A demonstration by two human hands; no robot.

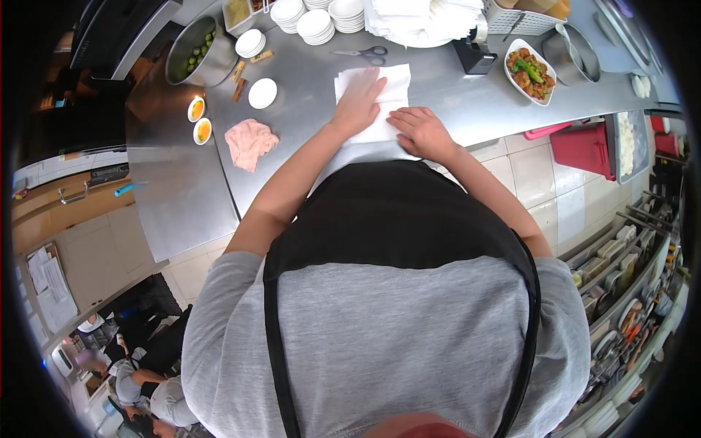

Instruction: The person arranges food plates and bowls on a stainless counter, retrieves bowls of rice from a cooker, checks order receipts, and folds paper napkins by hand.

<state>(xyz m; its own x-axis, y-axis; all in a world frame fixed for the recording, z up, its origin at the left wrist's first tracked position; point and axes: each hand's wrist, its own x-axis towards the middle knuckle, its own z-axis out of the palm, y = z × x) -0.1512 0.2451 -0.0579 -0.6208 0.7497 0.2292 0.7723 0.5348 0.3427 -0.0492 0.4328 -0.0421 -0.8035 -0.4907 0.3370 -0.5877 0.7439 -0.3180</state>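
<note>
White napkins or folded paper sheets (396, 78) lie on the steel counter right in front of my body. My left hand (357, 104) rests flat over their left part, fingers stretched out towards the far edge. On the near right side my right hand (426, 133) lies with its fingers reaching across the paper, slightly bent; its thumb side faces me. Just beyond the paper is a pair of scissors (374, 53) with dark handles. A crumpled pink cloth (250, 142) sits to the left of my left forearm.
Small white dishes (315, 26) and a large white paper pile (427, 18) line the back. A bowl of food (530, 73) stands right, a metal pot (201, 55) left, near two orange-filled cups (202, 131). A red bin (584, 150) is below right. Other people (150, 387) are behind left.
</note>
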